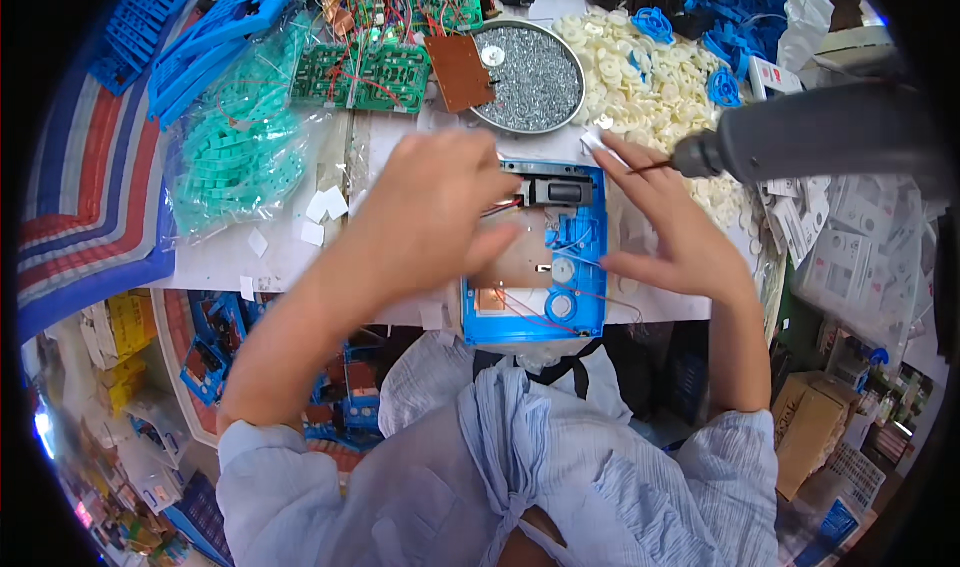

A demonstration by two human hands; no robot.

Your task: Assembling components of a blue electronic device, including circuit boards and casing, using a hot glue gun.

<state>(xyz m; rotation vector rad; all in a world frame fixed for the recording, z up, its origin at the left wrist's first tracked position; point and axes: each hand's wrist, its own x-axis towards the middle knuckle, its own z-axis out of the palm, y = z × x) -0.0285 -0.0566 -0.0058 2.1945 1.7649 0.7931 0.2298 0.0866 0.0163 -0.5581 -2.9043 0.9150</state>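
A blue plastic case (535, 329) lies open side up at the table's front edge, with a black module (563, 192), thin wires and a round disc (563, 269) inside. My left hand (435, 202) is over the case's left part, smeared by motion; its thumb and fingers point at the black module, and whether they hold anything is unclear. Beside the case's right edge, my right hand (685, 232) has its fingers stretched apart. Its fingertips are by a small white piece (592, 142). A grey electric screwdriver (820, 132) comes in from the right, its bit crossing by my right fingers.
Behind the case stand a round tin of screws (530, 77) and a heap of cream plastic discs (640, 72). Green circuit boards (365, 75), a brown board (458, 72) and a bag of teal parts (245, 147) lie left. White squares (325, 205) are scattered nearby.
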